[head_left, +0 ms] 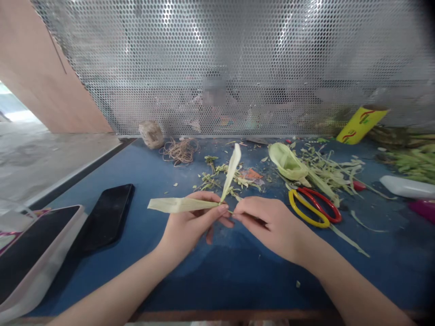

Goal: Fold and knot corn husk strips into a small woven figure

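Note:
My left hand (197, 217) pinches two pale green leaf strips where they meet at a thin stem, above the middle of the blue table. One leaf strip (170, 205) points left across the fingers, and another leaf strip (231, 172) stands up and away from me. Close beside it, my right hand (263, 219) has its thumb and forefinger closed on the thin stem (231, 212) at the join. The other fingers of my right hand are curled in. Scissors with one yellow and one red handle (314, 208) lie just right of that hand, their blades hidden.
Two dark phones, one phone (110, 217) flat and a pale-cased phone (34, 253), lie left. Twine (180, 151), a clear roll (151, 134), leaf scraps (326, 174), a green husk cup (288, 163), a yellow tube (362, 124) and a white bottle (408, 186) surround the work. A perforated metal screen (238, 68) stands behind.

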A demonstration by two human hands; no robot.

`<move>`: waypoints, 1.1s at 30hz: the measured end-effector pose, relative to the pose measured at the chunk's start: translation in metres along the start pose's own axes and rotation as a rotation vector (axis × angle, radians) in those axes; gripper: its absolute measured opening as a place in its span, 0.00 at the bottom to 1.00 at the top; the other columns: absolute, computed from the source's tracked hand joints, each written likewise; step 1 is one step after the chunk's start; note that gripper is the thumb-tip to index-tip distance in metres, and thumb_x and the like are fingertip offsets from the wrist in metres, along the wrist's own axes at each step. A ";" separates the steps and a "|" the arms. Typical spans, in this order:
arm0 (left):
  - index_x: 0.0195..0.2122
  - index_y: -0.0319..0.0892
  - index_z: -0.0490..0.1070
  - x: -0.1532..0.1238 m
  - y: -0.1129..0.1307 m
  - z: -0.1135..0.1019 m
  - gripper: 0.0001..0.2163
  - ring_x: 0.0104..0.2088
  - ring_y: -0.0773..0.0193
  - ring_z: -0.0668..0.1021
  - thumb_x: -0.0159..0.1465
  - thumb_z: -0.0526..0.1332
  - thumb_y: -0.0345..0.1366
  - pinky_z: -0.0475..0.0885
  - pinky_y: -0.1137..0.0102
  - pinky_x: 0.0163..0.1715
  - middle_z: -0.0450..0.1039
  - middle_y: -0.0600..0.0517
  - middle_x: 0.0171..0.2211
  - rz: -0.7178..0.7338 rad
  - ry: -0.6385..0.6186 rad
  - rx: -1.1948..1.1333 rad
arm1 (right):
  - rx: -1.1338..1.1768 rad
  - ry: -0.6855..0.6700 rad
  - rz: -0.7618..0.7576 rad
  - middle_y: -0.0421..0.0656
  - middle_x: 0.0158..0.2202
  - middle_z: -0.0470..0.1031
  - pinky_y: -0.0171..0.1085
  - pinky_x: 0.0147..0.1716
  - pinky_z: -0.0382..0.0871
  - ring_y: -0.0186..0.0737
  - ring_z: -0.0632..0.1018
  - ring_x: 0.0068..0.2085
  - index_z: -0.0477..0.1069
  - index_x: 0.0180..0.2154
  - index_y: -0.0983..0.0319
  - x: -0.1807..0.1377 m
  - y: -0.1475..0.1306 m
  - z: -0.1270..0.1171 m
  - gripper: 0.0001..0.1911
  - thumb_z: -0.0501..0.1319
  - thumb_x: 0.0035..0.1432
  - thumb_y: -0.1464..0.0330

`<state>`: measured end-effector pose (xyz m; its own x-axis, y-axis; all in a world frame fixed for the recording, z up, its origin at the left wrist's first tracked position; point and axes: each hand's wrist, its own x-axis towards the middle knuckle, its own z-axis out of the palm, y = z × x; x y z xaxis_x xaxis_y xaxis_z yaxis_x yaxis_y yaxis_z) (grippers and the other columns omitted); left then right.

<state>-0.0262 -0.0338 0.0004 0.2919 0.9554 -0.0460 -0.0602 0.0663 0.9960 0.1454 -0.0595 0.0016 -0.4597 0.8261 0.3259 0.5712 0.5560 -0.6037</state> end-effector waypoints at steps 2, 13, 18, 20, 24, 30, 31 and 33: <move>0.29 0.40 0.64 0.001 -0.001 -0.001 0.08 0.21 0.62 0.78 0.52 0.64 0.32 0.64 0.80 0.07 0.74 0.54 0.19 -0.009 -0.020 -0.032 | -0.008 0.012 0.000 0.37 0.27 0.68 0.28 0.29 0.60 0.30 0.69 0.29 0.64 0.30 0.60 0.000 0.000 0.000 0.08 0.50 0.59 0.74; 0.33 0.38 0.66 0.006 -0.004 -0.004 0.03 0.35 0.57 0.80 0.61 0.56 0.31 0.76 0.72 0.25 0.78 0.46 0.30 -0.244 -0.083 -0.290 | -0.352 0.310 -0.128 0.44 0.35 0.74 0.35 0.37 0.65 0.37 0.74 0.37 0.68 0.36 0.62 0.004 0.010 0.002 0.08 0.51 0.59 0.72; 0.42 0.38 0.67 0.006 -0.006 -0.002 0.08 0.37 0.56 0.79 0.61 0.55 0.27 0.77 0.68 0.31 0.78 0.45 0.33 -0.263 -0.062 -0.352 | -0.465 0.411 -0.220 0.45 0.34 0.75 0.38 0.38 0.64 0.39 0.73 0.37 0.69 0.37 0.64 0.004 0.012 0.006 0.07 0.53 0.58 0.75; 0.43 0.38 0.67 0.006 -0.007 -0.002 0.10 0.35 0.57 0.80 0.61 0.56 0.27 0.77 0.68 0.31 0.78 0.45 0.33 -0.255 -0.057 -0.352 | -0.485 0.412 -0.229 0.44 0.33 0.75 0.39 0.39 0.63 0.39 0.73 0.37 0.69 0.37 0.64 0.005 0.013 0.007 0.08 0.54 0.57 0.76; 0.41 0.38 0.68 0.005 -0.004 -0.002 0.08 0.33 0.58 0.80 0.60 0.57 0.30 0.77 0.68 0.30 0.79 0.45 0.31 -0.252 -0.074 -0.337 | -0.494 0.410 -0.208 0.44 0.34 0.75 0.39 0.39 0.63 0.38 0.73 0.37 0.69 0.37 0.64 0.006 0.017 0.008 0.08 0.54 0.57 0.77; 0.34 0.40 0.68 0.003 -0.002 -0.004 0.05 0.31 0.59 0.80 0.57 0.61 0.31 0.77 0.70 0.28 0.79 0.47 0.32 -0.231 -0.095 -0.311 | -0.485 0.412 -0.217 0.45 0.34 0.75 0.39 0.39 0.63 0.39 0.74 0.37 0.69 0.37 0.65 0.007 0.017 0.008 0.08 0.54 0.57 0.77; 0.34 0.40 0.68 0.003 -0.003 -0.005 0.05 0.31 0.59 0.80 0.57 0.61 0.31 0.77 0.71 0.27 0.79 0.47 0.31 -0.222 -0.089 -0.307 | -0.483 0.416 -0.219 0.45 0.33 0.75 0.39 0.39 0.63 0.39 0.73 0.37 0.68 0.37 0.64 0.007 0.017 0.008 0.07 0.54 0.57 0.76; 0.34 0.40 0.67 0.003 -0.003 -0.004 0.04 0.30 0.61 0.80 0.57 0.60 0.31 0.77 0.72 0.27 0.79 0.48 0.29 -0.201 -0.068 -0.297 | -0.474 0.414 -0.217 0.45 0.33 0.75 0.39 0.39 0.63 0.38 0.73 0.37 0.68 0.37 0.64 0.007 0.015 0.009 0.07 0.53 0.58 0.75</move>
<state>-0.0295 -0.0301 -0.0027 0.3885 0.8940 -0.2234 -0.2668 0.3412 0.9013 0.1452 -0.0462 -0.0117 -0.3526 0.6055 0.7134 0.7757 0.6155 -0.1390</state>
